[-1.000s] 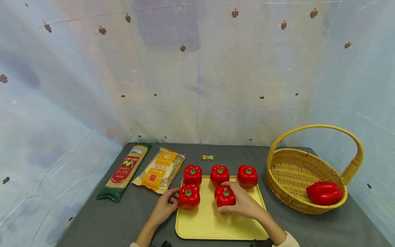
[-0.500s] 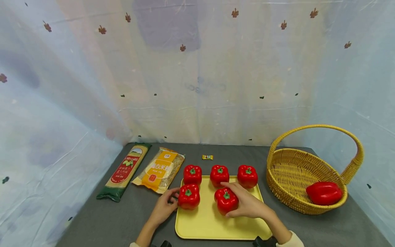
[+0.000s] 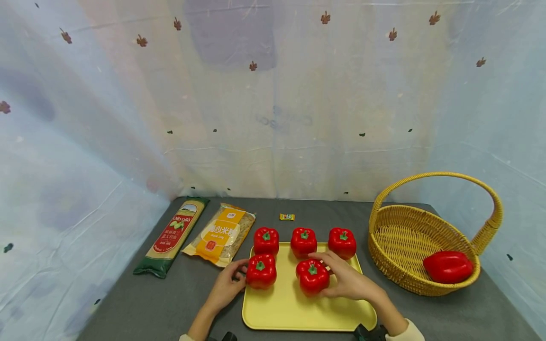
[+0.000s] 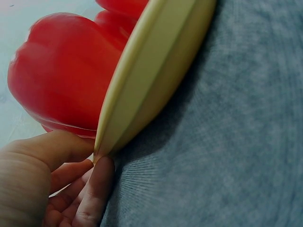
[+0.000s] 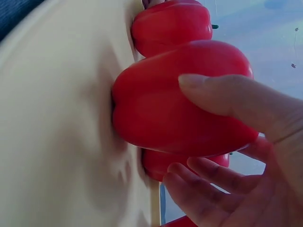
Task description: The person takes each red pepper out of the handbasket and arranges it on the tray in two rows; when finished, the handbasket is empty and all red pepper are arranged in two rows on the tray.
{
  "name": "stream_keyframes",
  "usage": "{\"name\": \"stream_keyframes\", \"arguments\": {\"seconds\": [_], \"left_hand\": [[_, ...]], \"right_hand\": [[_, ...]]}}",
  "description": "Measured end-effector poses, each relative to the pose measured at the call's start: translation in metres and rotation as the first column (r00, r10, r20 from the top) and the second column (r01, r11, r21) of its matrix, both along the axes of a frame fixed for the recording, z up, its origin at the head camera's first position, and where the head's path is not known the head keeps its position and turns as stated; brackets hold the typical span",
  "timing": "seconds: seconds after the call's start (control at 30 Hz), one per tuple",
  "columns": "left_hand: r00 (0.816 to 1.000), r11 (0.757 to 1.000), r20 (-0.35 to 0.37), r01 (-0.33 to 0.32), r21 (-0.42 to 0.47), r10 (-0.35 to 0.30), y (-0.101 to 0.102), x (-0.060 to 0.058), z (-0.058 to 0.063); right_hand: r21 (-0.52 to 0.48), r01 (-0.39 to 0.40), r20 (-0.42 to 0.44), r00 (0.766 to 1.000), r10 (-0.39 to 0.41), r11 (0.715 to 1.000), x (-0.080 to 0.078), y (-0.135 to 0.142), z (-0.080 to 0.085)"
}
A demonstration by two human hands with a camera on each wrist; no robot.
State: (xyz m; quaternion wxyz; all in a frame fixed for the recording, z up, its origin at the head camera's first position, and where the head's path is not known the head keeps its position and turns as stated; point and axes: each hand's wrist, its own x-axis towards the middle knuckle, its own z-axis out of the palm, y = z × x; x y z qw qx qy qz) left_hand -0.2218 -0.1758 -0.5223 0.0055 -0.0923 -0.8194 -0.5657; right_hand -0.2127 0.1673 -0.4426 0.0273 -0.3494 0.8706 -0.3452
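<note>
My left hand (image 3: 227, 286) pinches the left rim of a yellow tray (image 3: 294, 315); in the left wrist view the fingertips meet at the tray's rim (image 4: 125, 111). Right beside it on the tray stands a red bell pepper (image 3: 261, 272). Another bell pepper (image 3: 313, 279) stands upright near the tray's middle, its green stem on top. My right hand (image 3: 350, 279) is around its right side with loosened fingers. In the right wrist view the thumb (image 5: 208, 92) overlaps this pepper, while the other fingers (image 5: 189, 189) are spread apart from it.
Three more bell peppers line the tray's far edge, one of them at the right (image 3: 342, 244). A wicker basket (image 3: 394, 270) with a tall handle holds a red pepper (image 3: 448, 266). Two food packets (image 3: 223, 234) lie left, and a small yellow wrapper (image 3: 287, 217) lies behind the tray.
My right hand has brought the middle pepper slightly nearer and to the right, then loosened its fingers and drawn a little to the right. The left hand stays put.
</note>
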Motion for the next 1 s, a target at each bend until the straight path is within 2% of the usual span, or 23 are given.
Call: {"name": "stream_keyframes", "arguments": {"seconds": [0.13,0.27,0.63,0.8,1.0], "left_hand": [[1.0,1.0,0.009,0.001,-0.013,-0.001,0.0,0.0,0.001],[1.0,1.0,0.031,0.005,-0.026,-0.004,0.0,0.0,0.003],[0.999,1.0,0.034,0.01,-0.011,-0.009,0.0,0.0,0.002],[0.999,1.0,0.035,0.005,0.023,-0.006,0.001,0.0,0.003],[0.999,1.0,0.042,0.01,-0.011,-0.01,0.0,-0.001,0.001]], "right_hand": [[-0.012,0.001,-0.036,0.999,-0.002,1.0,-0.001,-0.002,-0.003],[-0.025,0.013,-0.026,1.0,-0.014,1.0,-0.003,-0.005,-0.006],[0.001,0.144,-0.038,0.989,-0.143,0.99,-0.005,-0.013,-0.009],[-0.007,0.158,-0.024,0.987,-0.158,0.987,-0.005,-0.014,-0.009],[-0.01,0.159,-0.017,0.987,-0.159,0.987,-0.006,-0.014,-0.009]]}}
